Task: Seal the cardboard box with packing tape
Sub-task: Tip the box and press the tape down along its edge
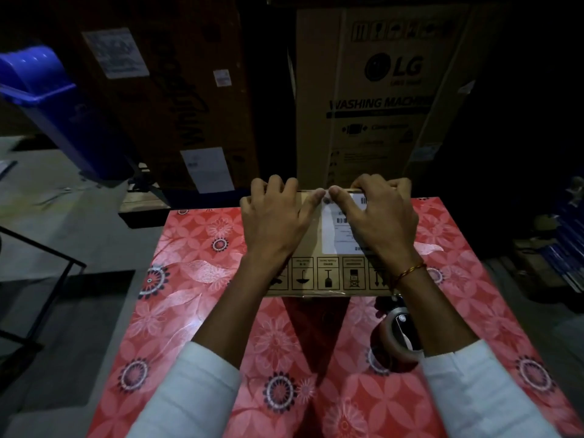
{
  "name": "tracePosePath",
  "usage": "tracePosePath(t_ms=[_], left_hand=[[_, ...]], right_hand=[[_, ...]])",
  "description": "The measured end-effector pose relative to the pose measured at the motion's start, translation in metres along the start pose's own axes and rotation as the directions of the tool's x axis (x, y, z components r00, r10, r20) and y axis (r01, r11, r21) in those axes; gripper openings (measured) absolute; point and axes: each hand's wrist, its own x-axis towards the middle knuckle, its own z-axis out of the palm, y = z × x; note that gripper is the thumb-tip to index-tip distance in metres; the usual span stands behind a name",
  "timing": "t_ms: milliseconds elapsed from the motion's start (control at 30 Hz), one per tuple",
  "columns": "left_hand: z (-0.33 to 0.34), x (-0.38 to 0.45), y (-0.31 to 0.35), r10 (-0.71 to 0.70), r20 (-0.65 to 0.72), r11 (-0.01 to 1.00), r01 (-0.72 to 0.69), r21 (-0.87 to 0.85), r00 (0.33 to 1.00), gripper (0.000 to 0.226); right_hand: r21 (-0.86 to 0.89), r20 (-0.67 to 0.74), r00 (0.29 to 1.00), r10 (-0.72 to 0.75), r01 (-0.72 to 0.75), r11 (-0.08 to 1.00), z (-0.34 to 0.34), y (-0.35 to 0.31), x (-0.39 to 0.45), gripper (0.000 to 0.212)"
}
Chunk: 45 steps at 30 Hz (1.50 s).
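Note:
A small brown cardboard box (328, 273) with printed handling symbols and a white shipping label lies flat on the red floral table (196, 279). My left hand (278, 216) rests on the box's top left, its fingers curled over the far edge. On the top right lies my right hand (379, 216), fingers bent over that same edge. The two thumbs nearly touch at the middle of the far edge. A roll of clear packing tape in a dispenser (399, 333) sits on the table just in front of the box, under my right forearm.
Large cardboard boxes stand beyond the table, one printed as a washing machine box (379, 96). A blue plastic bin (47, 99) leans at the left. A black metal frame (41, 273) stands on the floor to the left. Dark clutter lies at the right.

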Motion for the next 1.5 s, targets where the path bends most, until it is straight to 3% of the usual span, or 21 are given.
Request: tracePosePath(t_ms=[200,400,533,667,800,1000,1100,1233,1500], left_hand=[[-0.006,0.009,-0.015,0.138,0.127,0.985,-0.123,-0.118,0.982,0.055],[-0.013,0.014,-0.021,0.193,0.251,0.976,-0.16,-0.146,0.948,0.075],[-0.02,0.016,-0.022,0.208,0.339,0.974,-0.161,-0.159,0.918,0.098],[-0.025,0.014,-0.022,0.213,0.353,0.972,-0.162,-0.169,0.911,0.109],[-0.023,0.011,-0.023,0.222,0.338,0.969,-0.168,-0.181,0.914,0.1],[-0.014,0.005,-0.014,0.119,0.173,0.974,-0.081,-0.209,0.978,0.056],[-0.01,-0.003,-0.004,0.053,0.075,0.995,-0.046,-0.093,0.996,0.065],[-0.009,-0.006,-0.004,0.073,0.061,0.996,-0.07,-0.054,0.995,0.061],[-0.011,-0.011,-0.014,0.158,0.053,0.981,-0.15,-0.124,0.986,0.041]], right_hand=[[-0.006,-0.009,1.0,-0.021,0.021,1.0,0.003,0.003,0.005,0.045],[-0.052,0.04,0.996,-0.081,0.083,0.995,0.002,0.007,0.003,0.061],[-0.043,0.144,0.982,-0.125,0.133,0.99,-0.004,0.011,0.005,0.076],[-0.09,0.153,0.987,-0.051,0.065,0.994,-0.005,0.003,0.003,0.083],[-0.17,0.055,0.998,0.02,-0.011,0.985,0.003,-0.008,-0.007,0.082],[-0.131,0.04,0.998,-0.051,0.056,0.99,0.005,0.002,-0.006,0.052],[-0.128,0.016,0.997,-0.072,0.073,0.989,0.006,0.003,-0.009,0.044],[-0.092,-0.005,0.997,-0.073,0.072,0.993,0.005,0.004,-0.011,0.038],[-0.175,-0.07,0.995,-0.072,0.059,0.983,0.007,-0.001,-0.024,0.069]])
